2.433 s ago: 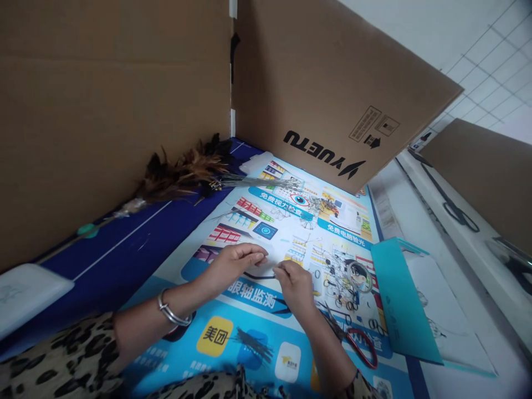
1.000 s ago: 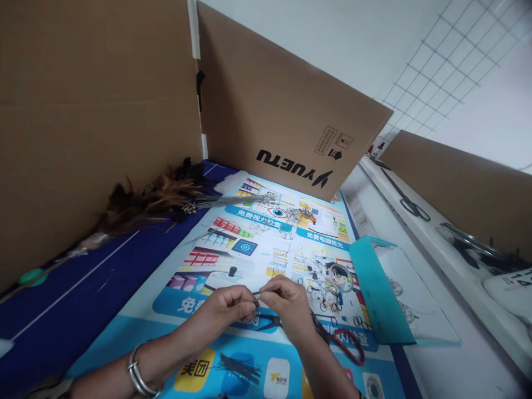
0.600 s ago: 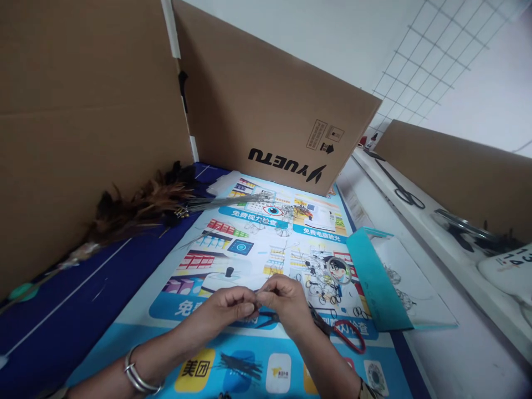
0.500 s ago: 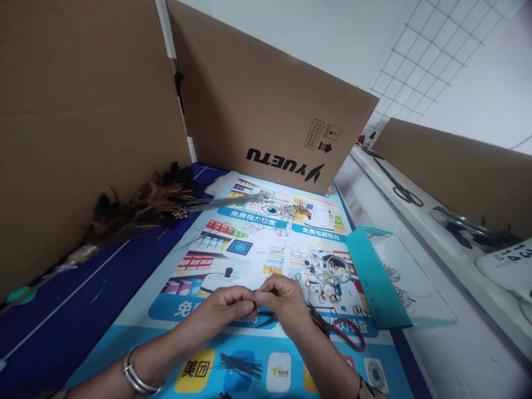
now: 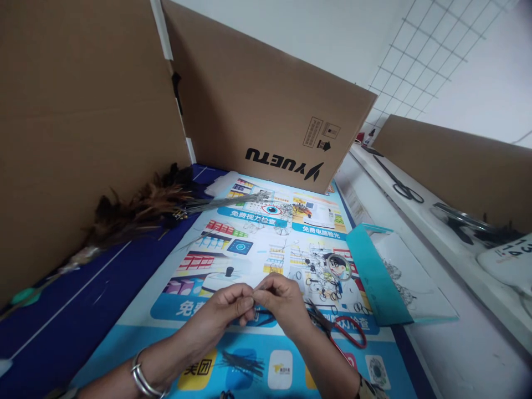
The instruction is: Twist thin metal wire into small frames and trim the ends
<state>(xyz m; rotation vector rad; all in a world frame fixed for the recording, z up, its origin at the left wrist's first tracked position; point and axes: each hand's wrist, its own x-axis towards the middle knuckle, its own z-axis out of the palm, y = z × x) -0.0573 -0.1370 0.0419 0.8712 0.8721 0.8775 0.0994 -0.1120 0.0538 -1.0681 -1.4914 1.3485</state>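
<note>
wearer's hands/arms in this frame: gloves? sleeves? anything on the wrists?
No gloves: the left hand and right hand are bare, as are both forearms. The left wrist carries stacked silver metal bangles. On the right arm, only an edge of a dark-spotted, leopard-like sleeve shows at the bottom of the picture. No watch, cable or marking is visible. Rings are too small to tell.
</note>
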